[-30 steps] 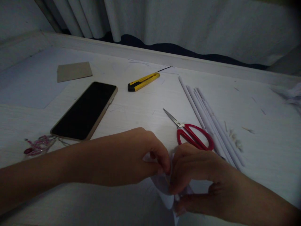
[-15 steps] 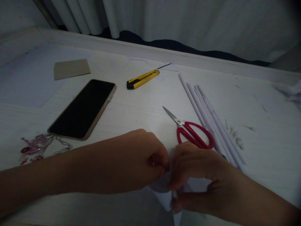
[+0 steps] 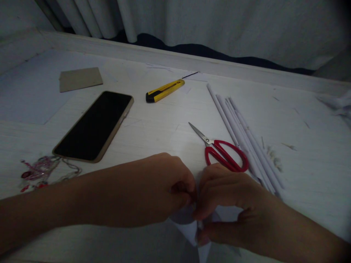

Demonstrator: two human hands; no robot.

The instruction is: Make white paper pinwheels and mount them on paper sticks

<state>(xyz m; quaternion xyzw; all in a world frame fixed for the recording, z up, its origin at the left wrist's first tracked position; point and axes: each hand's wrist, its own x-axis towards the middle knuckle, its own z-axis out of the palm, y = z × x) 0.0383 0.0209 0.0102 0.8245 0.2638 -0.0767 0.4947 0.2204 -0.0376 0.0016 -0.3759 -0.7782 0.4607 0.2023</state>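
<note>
Both hands meet at the near middle of the table over a piece of white paper (image 3: pixel 189 231), whose pointed corners show below them. My left hand (image 3: pixel 167 186) is closed, thumb and fingers pinching the paper's upper part. My right hand (image 3: pixel 230 197) is closed on the same paper, with thumb and forefinger curled around its edge. The hands hide most of the paper, and its full shape cannot be made out. Just beyond my right hand lie scissors (image 3: pixel 219 149) with red handles, their blades closed and pointing away to the left.
Rolled white paper tubes (image 3: pixel 241 131) lie right of the scissors. A yellow utility knife (image 3: pixel 166 90) rests farther back, its blade out. On the left are a phone (image 3: pixel 94 126) with a beaded charm (image 3: pixel 41 170), a cardboard piece (image 3: pixel 80 79) and a white sheet (image 3: pixel 30 98).
The view has shifted slightly, so the table objects appear a little farther left and up. Both hands keep their hold on the paper with only tiny movement.
</note>
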